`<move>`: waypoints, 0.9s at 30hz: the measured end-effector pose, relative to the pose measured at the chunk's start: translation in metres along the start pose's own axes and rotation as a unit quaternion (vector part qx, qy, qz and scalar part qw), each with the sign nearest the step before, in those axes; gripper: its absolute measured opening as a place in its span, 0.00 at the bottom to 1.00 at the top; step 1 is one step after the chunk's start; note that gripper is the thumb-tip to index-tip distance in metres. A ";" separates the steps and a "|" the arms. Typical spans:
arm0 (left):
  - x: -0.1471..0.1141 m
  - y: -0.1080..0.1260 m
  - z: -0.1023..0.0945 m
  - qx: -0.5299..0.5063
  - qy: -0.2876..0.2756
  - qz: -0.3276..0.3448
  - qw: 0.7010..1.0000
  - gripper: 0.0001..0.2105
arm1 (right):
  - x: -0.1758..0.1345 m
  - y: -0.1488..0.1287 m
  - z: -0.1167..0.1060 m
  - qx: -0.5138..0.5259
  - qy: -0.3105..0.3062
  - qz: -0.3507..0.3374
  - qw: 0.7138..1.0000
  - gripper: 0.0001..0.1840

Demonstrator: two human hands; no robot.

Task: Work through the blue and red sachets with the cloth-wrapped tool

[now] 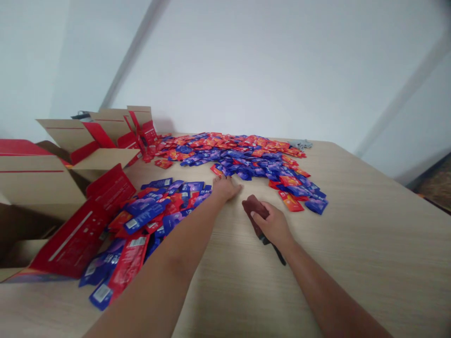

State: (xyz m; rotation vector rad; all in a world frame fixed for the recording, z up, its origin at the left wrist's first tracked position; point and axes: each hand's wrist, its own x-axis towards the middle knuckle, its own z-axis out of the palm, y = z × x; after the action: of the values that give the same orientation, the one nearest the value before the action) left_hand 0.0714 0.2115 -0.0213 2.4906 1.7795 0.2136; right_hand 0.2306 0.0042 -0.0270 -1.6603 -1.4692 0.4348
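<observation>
My left hand (226, 188) reaches over the table to the near edge of a wide heap of small red and purple sachets (243, 159). Its fingers are stretched out and the thumb stands apart, with a red sachet (217, 169) just beyond the fingertips. My right hand (276, 225) is closed around a flat, dark reddish-brown thing (254, 206), its thumb on top. A narrow black end (279, 255) of that thing sticks out below the hand; its exact kind is unclear. A second heap of sachets (151, 211) lies beside my left forearm.
Open cardboard boxes with red sides (102, 211) stand along the left of the pale wooden table (366, 225), flaps up. A grey crumpled cloth (300, 143) lies at the far right end of the big heap. Behind the table rises a white wall (268, 70).
</observation>
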 end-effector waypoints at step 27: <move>-0.186 0.013 -0.035 -0.097 -0.043 0.342 0.934 0.20 | -0.010 -0.012 0.001 0.198 -0.068 -0.022 0.978 0.22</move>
State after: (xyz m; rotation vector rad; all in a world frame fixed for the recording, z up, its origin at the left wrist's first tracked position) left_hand 0.0190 0.0307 0.0025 2.8003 0.7483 0.2908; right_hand 0.2201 -0.0055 -0.0212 -1.3003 -1.4047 0.7746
